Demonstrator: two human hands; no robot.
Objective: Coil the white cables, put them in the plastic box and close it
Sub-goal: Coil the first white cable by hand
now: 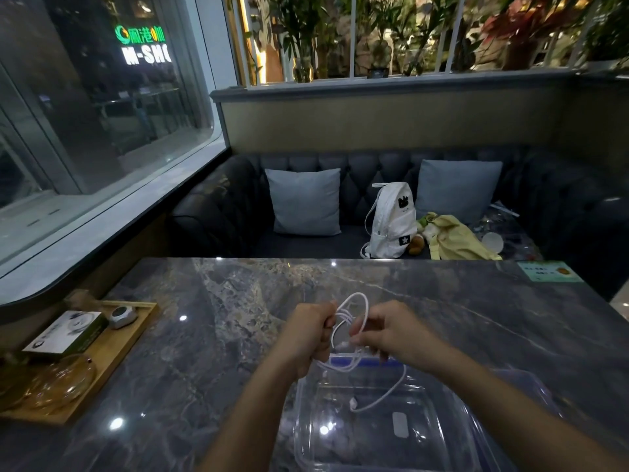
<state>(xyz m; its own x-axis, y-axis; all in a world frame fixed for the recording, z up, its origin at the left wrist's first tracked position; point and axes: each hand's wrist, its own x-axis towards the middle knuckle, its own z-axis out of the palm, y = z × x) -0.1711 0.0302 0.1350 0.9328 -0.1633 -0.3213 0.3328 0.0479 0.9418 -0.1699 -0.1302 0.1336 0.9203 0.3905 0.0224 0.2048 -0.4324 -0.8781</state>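
A white cable (360, 313) is looped in several turns between both hands above the marble table. My left hand (308, 335) is fisted around the left side of the loops. My right hand (391, 330) pinches the right side with thumb and forefinger. A loose end with a small plug (354, 401) hangs down over the clear plastic box (425, 434), which stands open directly below my hands near the table's front edge. A blue clip (354, 361) shows on the box's far rim. The box's lid is partly seen at the right (531, 386).
A wooden tray (112, 356) at the table's left holds a boxed item, a small metal object and amber glass dishes. A green card (548, 271) lies at the far right corner. Beyond the table, a dark sofa carries cushions, a white backpack (391, 221) and a yellow bag.
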